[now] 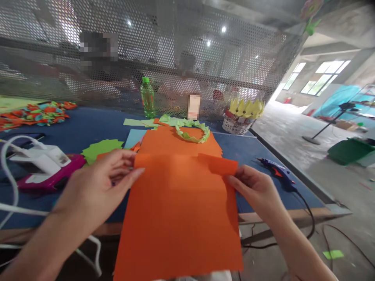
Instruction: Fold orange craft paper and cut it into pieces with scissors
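A large orange sheet of paper point(181, 218) hangs between my hands, in front of the table's near edge. My left hand point(109, 179) pinches its upper left corner between thumb and fingers. At the upper right, my right hand point(253, 181) grips the sheet where its top edge is folded over toward me. Behind it more orange paper point(164, 138) lies on the table. A ring of folded pale green paper point(191, 134) rests on that paper. Light green paper with a jagged edge point(101, 150) lies beyond my left hand.
A blue glue gun point(277, 171) with a black cord lies at the right. White chargers point(43, 156) sit on a magenta power strip point(70, 168) at the left. A green bottle point(147, 97) and a basket with yellow paper points point(237, 123) stand by the perforated screen point(164, 47).
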A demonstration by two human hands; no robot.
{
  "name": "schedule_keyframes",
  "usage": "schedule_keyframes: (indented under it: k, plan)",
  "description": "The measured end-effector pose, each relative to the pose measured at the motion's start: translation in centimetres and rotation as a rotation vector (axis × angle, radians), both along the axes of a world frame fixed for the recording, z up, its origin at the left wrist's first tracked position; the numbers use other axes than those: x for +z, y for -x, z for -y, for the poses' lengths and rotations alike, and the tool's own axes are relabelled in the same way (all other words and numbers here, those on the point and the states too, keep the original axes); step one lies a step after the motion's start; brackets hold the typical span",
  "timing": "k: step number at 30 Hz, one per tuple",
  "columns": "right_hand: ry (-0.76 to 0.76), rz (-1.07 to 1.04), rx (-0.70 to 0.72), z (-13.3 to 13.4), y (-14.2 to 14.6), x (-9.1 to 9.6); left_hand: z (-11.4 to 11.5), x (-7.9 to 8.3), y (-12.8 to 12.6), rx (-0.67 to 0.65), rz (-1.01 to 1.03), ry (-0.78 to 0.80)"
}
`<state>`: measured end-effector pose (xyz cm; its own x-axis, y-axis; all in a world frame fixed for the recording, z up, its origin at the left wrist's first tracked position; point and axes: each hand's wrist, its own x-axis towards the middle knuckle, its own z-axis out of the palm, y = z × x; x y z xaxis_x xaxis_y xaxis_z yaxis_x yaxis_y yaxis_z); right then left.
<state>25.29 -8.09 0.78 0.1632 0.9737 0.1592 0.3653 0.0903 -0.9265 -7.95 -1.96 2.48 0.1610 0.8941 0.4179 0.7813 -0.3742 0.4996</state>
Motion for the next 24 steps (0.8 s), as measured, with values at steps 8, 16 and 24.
schedule_keyframes:
  k: [8,16,24]
  plan:
    - [-0.007,0.158,0.023,-3.3,0.5,-3.9,3.6,-6.9,-6.4,-0.453,-0.34,-0.312]
    - [0.011,0.155,0.032,-3.6,-0.2,-3.4,3.1,-8.9,-7.4,-0.698,-0.548,-0.314]
    - [0.058,0.072,0.025,-4.0,-1.3,-3.1,3.1,-9.0,-7.2,-0.691,-0.555,-0.291]
